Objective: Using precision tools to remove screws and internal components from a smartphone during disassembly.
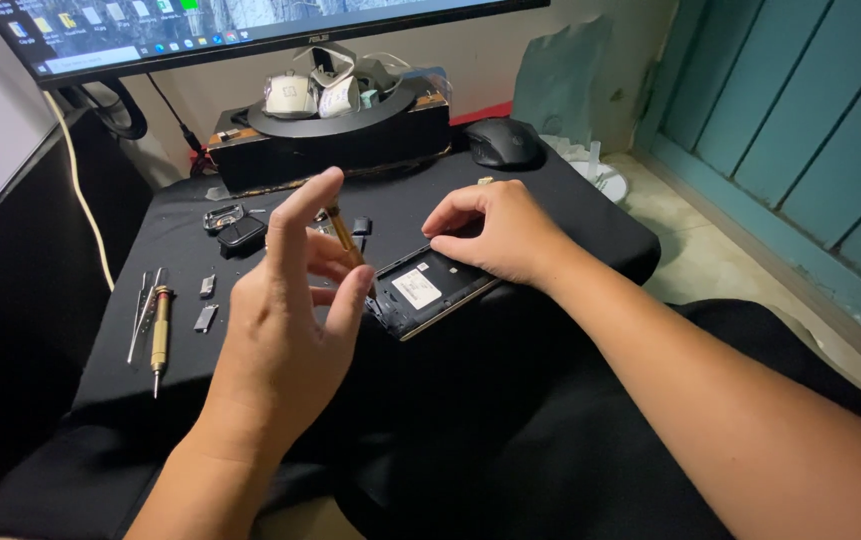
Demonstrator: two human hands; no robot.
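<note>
- Left hand [285, 300] raised, index up, fingers pinching a small gold screwdriver [343, 232] upright
- Right hand [498, 232] just beyond that pinch, palm down; fingertips pressing the opened phone [418, 292]

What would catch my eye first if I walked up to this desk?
Probably the opened phone at the centre of the black cloth, its insides bare, steadied by the right hand. The left hand pinches a slim gold screwdriver just above it. At far left lie a second gold screwdriver and tweezers.
</note>
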